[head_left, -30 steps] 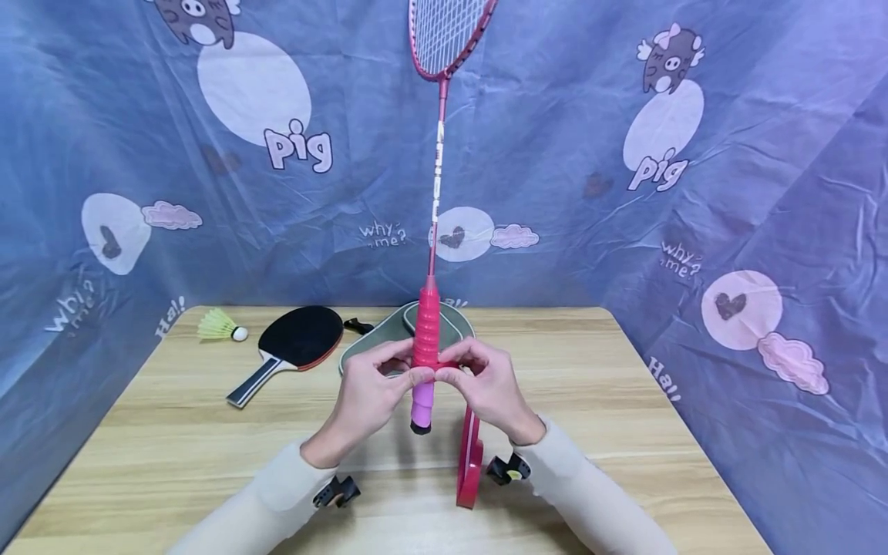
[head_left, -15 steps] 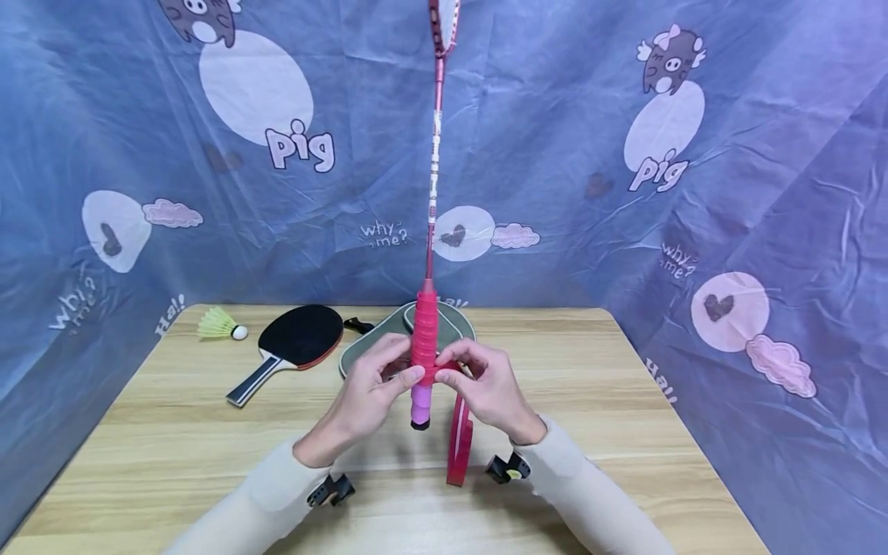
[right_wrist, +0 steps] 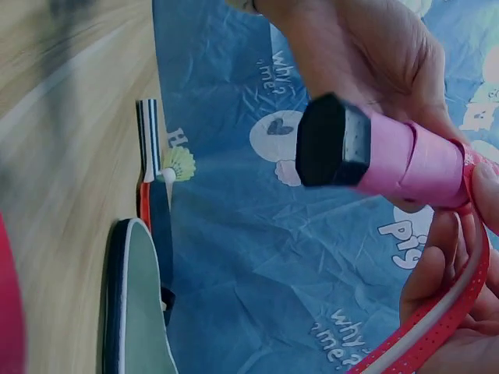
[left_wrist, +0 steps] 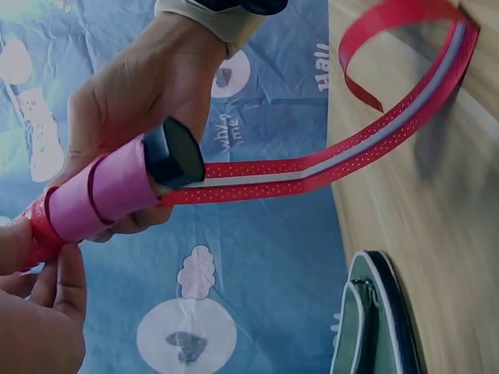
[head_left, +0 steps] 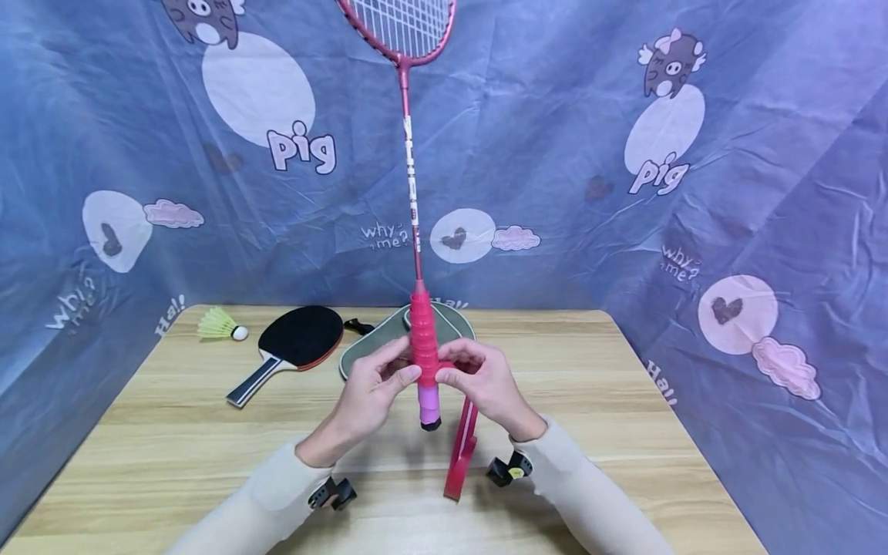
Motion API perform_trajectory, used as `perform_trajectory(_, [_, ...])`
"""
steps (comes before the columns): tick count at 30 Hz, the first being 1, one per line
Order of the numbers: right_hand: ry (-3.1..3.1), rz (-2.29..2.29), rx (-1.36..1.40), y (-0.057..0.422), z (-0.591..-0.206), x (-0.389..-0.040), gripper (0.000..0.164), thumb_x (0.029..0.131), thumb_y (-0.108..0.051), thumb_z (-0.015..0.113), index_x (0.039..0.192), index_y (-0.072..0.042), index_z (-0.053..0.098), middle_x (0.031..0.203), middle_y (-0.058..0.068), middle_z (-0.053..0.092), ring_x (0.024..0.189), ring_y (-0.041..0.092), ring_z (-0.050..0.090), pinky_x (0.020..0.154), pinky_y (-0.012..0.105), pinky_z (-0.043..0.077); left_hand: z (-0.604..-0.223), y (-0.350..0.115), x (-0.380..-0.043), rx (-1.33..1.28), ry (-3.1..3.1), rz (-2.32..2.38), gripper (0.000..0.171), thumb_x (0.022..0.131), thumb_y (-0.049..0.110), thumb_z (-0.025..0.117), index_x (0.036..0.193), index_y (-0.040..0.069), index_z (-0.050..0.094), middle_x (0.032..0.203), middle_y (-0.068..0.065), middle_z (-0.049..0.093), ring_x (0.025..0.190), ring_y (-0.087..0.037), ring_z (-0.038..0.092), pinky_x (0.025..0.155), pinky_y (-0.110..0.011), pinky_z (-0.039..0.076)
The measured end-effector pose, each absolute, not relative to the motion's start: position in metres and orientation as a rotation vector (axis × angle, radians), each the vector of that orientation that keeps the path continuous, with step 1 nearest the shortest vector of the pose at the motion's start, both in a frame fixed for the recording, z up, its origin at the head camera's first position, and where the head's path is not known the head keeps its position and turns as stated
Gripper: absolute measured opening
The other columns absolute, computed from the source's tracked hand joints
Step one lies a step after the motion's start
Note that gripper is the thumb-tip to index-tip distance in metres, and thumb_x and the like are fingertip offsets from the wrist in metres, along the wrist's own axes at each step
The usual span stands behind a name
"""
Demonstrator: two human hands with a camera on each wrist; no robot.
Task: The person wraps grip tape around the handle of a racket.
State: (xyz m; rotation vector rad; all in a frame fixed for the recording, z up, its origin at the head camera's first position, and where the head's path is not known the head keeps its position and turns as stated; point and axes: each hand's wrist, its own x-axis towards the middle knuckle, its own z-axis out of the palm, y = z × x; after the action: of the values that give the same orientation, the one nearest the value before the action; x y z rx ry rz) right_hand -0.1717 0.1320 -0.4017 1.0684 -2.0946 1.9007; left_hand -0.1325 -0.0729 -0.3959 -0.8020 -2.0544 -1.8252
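A badminton racket (head_left: 409, 146) stands nearly upright in front of the person, head up, leaning slightly left. Red grip tape (head_left: 424, 331) winds round most of its handle; the lower part shows purple (head_left: 429, 402), ending in a black butt cap (right_wrist: 323, 144). My left hand (head_left: 368, 401) holds the handle from the left between thumb and fingers. From the right, my right hand (head_left: 489, 389) pinches the tape where it leaves the handle. The loose tape (left_wrist: 312, 167), perforated and pale-striped, hangs below the right hand and curls at its end.
On the wooden table (head_left: 590, 462), a table tennis bat (head_left: 301, 339) and a yellow shuttlecock (head_left: 220, 324) lie at back left. A green case (head_left: 375, 345) lies behind the hands, beside a small black object (head_left: 358, 327). Printed blue cloth (head_left: 555, 154) surrounds the table.
The racket has turned about its length, passing edge-on to a broad view, and its head has shifted left. The red tape covers slightly more purple, and its loose end has swung. Both hands stay around the handle.
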Motion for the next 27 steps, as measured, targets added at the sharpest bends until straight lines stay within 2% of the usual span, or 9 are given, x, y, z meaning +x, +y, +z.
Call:
perform_trajectory(3, [-2.084,1.912,1.037,0.132,-0.402,-0.171,0.027,0.088,-0.008,0.078,0.107,0.008,0.068,0.097,-0.008,0.074,0.084,0.003,0.068,0.072,0.019,0.056,-0.396,-0.070,-0.132,-0.750,-2.042,-1.891,0.052,0.094,0.003,0.069,0.143,-0.002,0.052,0.123,-0.024,0.068,0.104,-0.004,0.065,0.092,-0.017,0.056])
perform_trajectory(8, [-2.063,1.822,1.016,0.129,-0.403,-0.168,0.019,0.086,0.002,0.077,0.102,0.006,0.068,0.091,0.019,0.074,0.077,0.002,0.064,0.064,0.019,0.053,-0.397,-0.064,-0.131,-0.639,-2.088,-1.857,0.057,0.085,0.010,0.081,0.138,0.008,0.060,0.119,-0.010,0.064,0.099,-0.011,0.066,0.097,-0.020,0.056])
perform_trajectory(10, [-2.065,1.791,1.030,0.129,-0.403,-0.167,0.019,0.084,0.004,0.077,0.101,0.005,0.069,0.092,0.026,0.073,0.077,0.002,0.066,0.064,0.020,0.055,-0.396,-0.064,-0.131,-0.610,-2.103,-1.823,0.057,0.083,0.012,0.083,0.137,0.010,0.062,0.117,-0.007,0.061,0.098,-0.013,0.067,0.096,-0.021,0.057])
perform_trajectory(19, [-2.078,1.750,1.130,0.133,-0.402,-0.169,0.019,0.085,0.004,0.077,0.102,0.003,0.070,0.093,0.024,0.073,0.083,0.003,0.069,0.070,0.024,0.060,-0.392,-0.073,-0.131,-0.654,-2.166,-1.801,0.060,0.087,0.013,0.080,0.143,0.009,0.058,0.120,-0.010,0.064,0.103,-0.013,0.068,0.095,-0.024,0.058])
perform_trajectory(23, [-2.077,1.763,1.132,0.135,-0.400,-0.169,0.018,0.085,0.002,0.077,0.102,0.002,0.070,0.092,0.022,0.073,0.082,0.004,0.067,0.068,0.023,0.058,-0.390,-0.075,-0.133,-0.667,-2.174,-1.789,0.057,0.086,0.013,0.080,0.140,0.008,0.061,0.115,-0.011,0.068,0.100,-0.013,0.068,0.095,-0.024,0.058])
perform_trajectory(27, [-2.056,1.813,1.139,0.137,-0.399,-0.170,0.017,0.085,0.005,0.076,0.100,0.005,0.070,0.091,0.014,0.074,0.082,0.004,0.067,0.068,0.023,0.058,-0.390,-0.075,-0.133,-0.643,-2.151,-1.794,0.053,0.085,0.010,0.081,0.135,0.006,0.065,0.109,-0.013,0.072,0.096,-0.012,0.068,0.090,-0.022,0.058])
